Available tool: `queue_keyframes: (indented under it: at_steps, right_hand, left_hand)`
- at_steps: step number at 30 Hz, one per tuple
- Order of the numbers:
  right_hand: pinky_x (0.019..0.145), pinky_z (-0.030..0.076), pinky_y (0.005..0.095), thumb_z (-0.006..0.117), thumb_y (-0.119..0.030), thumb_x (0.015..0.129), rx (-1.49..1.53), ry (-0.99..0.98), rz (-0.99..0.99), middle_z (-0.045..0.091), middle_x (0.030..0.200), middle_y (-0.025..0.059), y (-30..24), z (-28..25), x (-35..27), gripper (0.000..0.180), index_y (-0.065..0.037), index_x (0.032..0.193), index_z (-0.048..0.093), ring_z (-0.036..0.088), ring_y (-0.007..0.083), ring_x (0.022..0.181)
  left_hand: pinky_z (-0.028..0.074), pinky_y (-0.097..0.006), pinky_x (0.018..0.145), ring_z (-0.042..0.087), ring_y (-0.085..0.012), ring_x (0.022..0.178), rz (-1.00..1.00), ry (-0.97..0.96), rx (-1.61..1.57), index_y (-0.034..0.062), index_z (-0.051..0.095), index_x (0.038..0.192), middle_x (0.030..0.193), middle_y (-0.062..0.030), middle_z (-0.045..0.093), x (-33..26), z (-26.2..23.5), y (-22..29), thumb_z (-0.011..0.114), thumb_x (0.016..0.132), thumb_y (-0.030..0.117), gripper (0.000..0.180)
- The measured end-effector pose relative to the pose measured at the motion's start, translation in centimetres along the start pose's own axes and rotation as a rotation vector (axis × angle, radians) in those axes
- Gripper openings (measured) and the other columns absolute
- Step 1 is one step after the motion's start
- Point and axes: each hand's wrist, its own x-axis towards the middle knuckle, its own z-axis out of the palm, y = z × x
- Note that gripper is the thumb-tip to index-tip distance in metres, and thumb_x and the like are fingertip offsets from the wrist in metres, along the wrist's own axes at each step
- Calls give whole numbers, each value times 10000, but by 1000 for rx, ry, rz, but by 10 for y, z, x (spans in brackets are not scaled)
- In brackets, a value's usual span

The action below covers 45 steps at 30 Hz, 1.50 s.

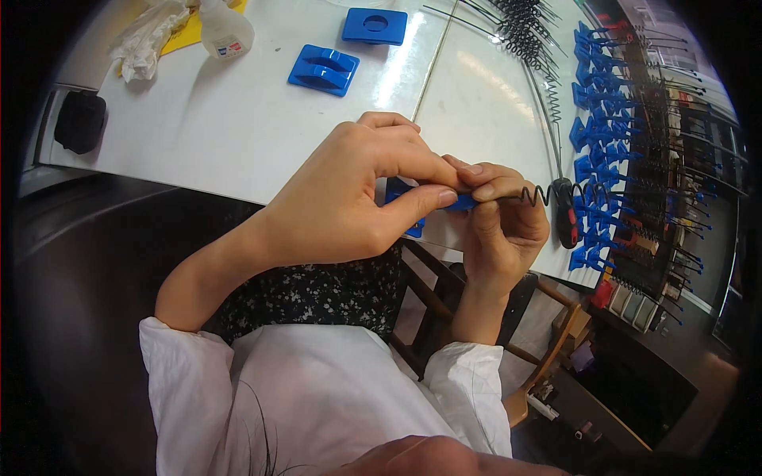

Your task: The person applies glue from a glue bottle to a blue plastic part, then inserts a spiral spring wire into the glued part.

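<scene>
My left hand (357,190) pinches a blue plastic piece (414,225), with thumb and fingers closed on it; most of the piece lies hidden behind that hand. Meeting it at the fingertips, my right hand (504,218) grips a black coiled wire (536,195) where the wire reaches the blue piece. The wire's coils stretch off to the right, past the right fingers. Just how wire and piece join is covered by my fingers. Both hands are above the table's near edge.
Two blue plastic bases, one with a raised bridge (324,70) and one with a hole (375,26), lie on the white table (206,119). A screwdriver (565,213), a row of blue pieces with wires (595,143) and loose coiled wires (528,32) are rightward. A bottle (225,32) stands far left.
</scene>
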Motion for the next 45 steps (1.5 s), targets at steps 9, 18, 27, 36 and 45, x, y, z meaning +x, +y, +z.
queue_keyframes:
  at_steps: [9,18,27,36,45]
  right_hand:
    - [859,506,347,620,11,851,-55,-1,24,644,972,167,1,0,0,71,51,910,618,636,267,962]
    - [870,501,352,620,43,833,-32,9,5,642,958,158,-1,1,0,69,54,901,621,631,251,955]
    - [867,499,346,637,37,820,-55,-11,27,640,963,152,0,-1,-1,87,59,903,626,622,242,963]
    - [874,499,349,642,30,820,-31,9,43,640,967,153,-1,1,0,85,49,902,628,624,236,964]
    - [879,498,353,627,47,827,-68,-14,22,640,976,157,0,1,1,82,59,908,625,629,244,959]
  left_hand:
    - [383,-413,947,615,-208,737,139,67,101,-21,696,795,719,-116,659,-2,4,-5,689,739,-1,60]
    - [391,-387,910,609,-205,718,133,87,53,-24,696,790,723,-121,658,-1,6,-5,695,730,-5,63]
    - [396,-365,877,603,-220,728,171,113,103,-40,685,787,723,-131,651,-2,7,-6,680,727,-23,63]
    - [398,-352,859,596,-221,736,168,109,127,-37,676,785,728,-123,644,-2,8,-4,688,719,-22,68]
    - [395,-347,850,591,-213,733,175,154,150,-23,678,778,723,-119,642,-2,8,-5,682,721,-24,57]
